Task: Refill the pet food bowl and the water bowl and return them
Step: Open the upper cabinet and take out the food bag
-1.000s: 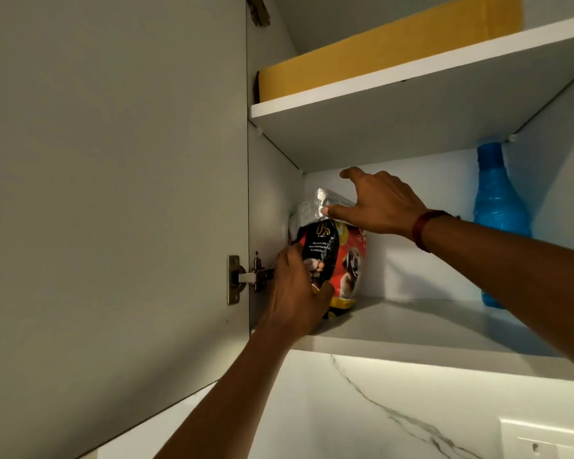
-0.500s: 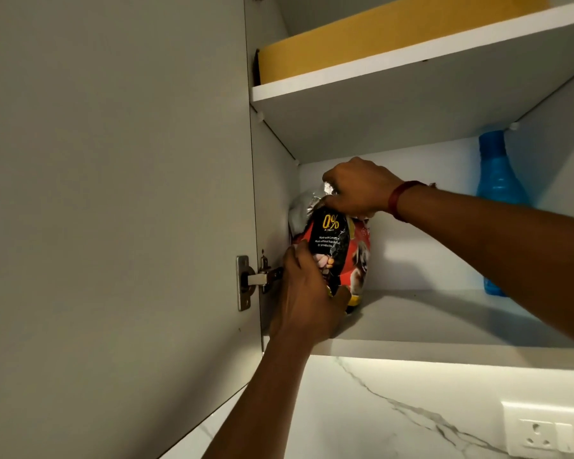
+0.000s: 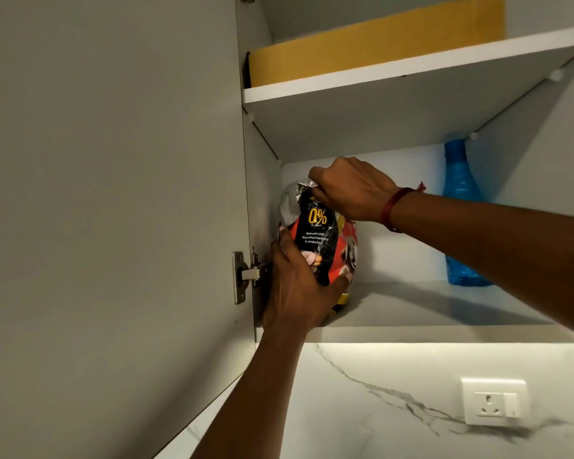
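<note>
A red and black pet food bag [image 3: 318,233] with a silvery crumpled top stands upright at the left end of the lower cabinet shelf [image 3: 444,332]. My left hand [image 3: 299,286] wraps around the bag's lower front. My right hand [image 3: 348,187] is closed on the folded foil top of the bag. The bag's base is hidden behind my left hand. No bowl is in view.
The open cabinet door [image 3: 113,210] fills the left, with its hinge [image 3: 242,276] beside my left hand. A blue plastic bottle [image 3: 461,213] stands at the shelf's right back. A yellow box [image 3: 375,44] lies on the upper shelf. A wall socket [image 3: 492,405] sits below on the marble wall.
My right hand has gone from resting spread over the bag's top to gripping the foil fold. My left hand has closed further around the bag's lower part.
</note>
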